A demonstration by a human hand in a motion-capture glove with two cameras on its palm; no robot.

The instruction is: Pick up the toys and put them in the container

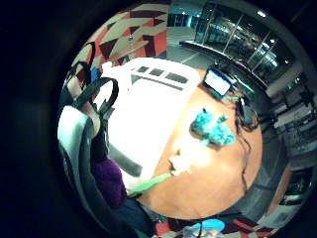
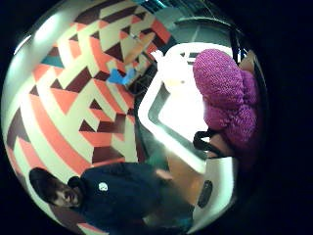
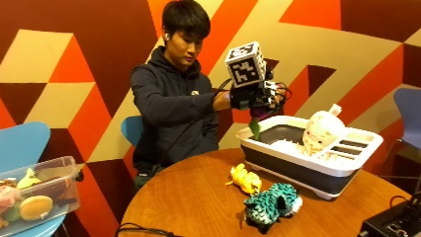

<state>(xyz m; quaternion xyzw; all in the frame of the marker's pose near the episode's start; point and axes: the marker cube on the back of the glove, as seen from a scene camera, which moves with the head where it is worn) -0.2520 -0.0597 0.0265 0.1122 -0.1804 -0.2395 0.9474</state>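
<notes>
We found the right hand (image 3: 258,101) above the container (image 3: 293,160), its grip grasping a purple toy (image 2: 227,93), poised for dropping. Yellow toy (image 3: 244,180) and teal toy (image 3: 271,203) lay on the tabletop (image 3: 190,202) at the container's seven o'clock.

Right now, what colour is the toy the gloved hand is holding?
Purple toy, with a green part hanging below; the right thumb side palm view shows it best.

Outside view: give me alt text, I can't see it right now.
A seated person's gloved right hand holds a purple toy above a white container on a round table; yellow toy and teal toy lie beside it.
</notes>
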